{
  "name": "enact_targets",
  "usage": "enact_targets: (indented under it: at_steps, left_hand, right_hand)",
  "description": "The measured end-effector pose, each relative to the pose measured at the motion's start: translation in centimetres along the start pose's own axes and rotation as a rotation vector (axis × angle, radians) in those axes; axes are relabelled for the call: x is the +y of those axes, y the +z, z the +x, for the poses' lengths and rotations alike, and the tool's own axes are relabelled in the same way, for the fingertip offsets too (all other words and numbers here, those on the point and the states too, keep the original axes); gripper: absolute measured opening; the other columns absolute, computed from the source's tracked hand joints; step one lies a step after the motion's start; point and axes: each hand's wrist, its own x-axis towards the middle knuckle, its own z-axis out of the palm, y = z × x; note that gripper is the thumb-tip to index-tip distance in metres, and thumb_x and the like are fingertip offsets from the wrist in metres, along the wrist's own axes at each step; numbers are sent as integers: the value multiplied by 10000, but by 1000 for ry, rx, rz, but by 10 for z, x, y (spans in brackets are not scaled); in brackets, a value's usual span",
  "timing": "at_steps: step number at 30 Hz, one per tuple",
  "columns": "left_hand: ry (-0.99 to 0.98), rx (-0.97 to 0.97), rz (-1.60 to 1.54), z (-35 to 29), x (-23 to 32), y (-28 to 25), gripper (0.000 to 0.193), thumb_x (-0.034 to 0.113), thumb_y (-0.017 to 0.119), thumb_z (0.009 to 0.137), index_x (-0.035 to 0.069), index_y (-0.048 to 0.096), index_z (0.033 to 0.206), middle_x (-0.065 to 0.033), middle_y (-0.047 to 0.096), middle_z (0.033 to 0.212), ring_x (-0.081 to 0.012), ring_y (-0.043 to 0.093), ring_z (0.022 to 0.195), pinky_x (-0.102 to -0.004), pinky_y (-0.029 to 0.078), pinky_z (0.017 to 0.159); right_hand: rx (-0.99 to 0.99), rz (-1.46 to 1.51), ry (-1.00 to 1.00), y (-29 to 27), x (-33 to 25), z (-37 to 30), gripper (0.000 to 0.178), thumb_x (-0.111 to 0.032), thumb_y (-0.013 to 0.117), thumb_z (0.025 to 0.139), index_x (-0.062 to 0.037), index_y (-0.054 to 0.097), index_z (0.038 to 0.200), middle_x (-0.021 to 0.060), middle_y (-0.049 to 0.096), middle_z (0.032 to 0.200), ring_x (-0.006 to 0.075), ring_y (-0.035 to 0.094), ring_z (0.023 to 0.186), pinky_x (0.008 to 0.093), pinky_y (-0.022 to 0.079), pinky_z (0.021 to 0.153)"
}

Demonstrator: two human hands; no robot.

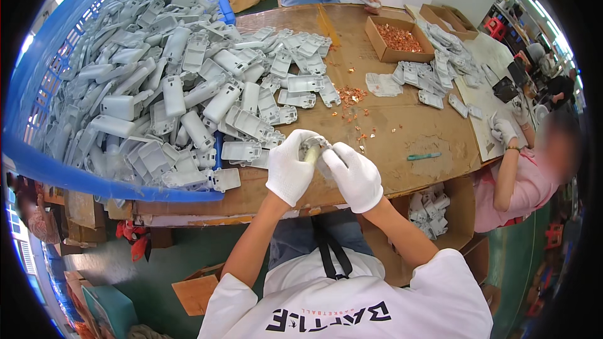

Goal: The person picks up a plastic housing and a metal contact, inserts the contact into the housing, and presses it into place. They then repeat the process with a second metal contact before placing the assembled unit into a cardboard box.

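Both of my hands wear white knitted gloves and meet above the front edge of the cardboard-covered table (402, 127). My left hand (291, 171) is closed around a small pale-grey plastic casing (316, 143). Thumb and fingertips of my right hand (353, 177) pinch the same casing from the other side. Fingers hide most of it, and any small part between them cannot be made out. Just left of my hands lie loose grey-white plastic casings (242, 150), spilling from a heap. Small copper-coloured metal pieces (349, 96) are scattered beyond my hands.
A large blue crate (157, 194) full of casings takes up the left. Far right stands a cardboard box (392, 56) of copper pieces, with more casings nearby. A green pen-like tool (424, 156) lies right. An open carton (461, 216) sits below. Co-workers occupy the far and right sides.
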Motion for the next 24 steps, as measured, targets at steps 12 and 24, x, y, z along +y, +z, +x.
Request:
enact_targets:
  at_steps: [12,24]
  left_hand:
    - [-136,-120,-169,-8,-13,6,125,-1,648,865,14,691,983,-93,722,838,-119,685,784,-283,540,712]
    - [-279,-324,-568,-25,-6,-9,532,-103,577,859,3,468,1369,-136,610,1266,-182,602,1160,-303,494,974]
  right_hand:
    - [-21,-71,9,4,-12,-25,341,-30,663,749,-64,629,1086,123,571,1087,200,614,706,310,523,626]
    - [-31,173,377,10,-18,-17,443,117,582,769,-93,672,1148,124,610,1111,257,673,821,318,558,679]
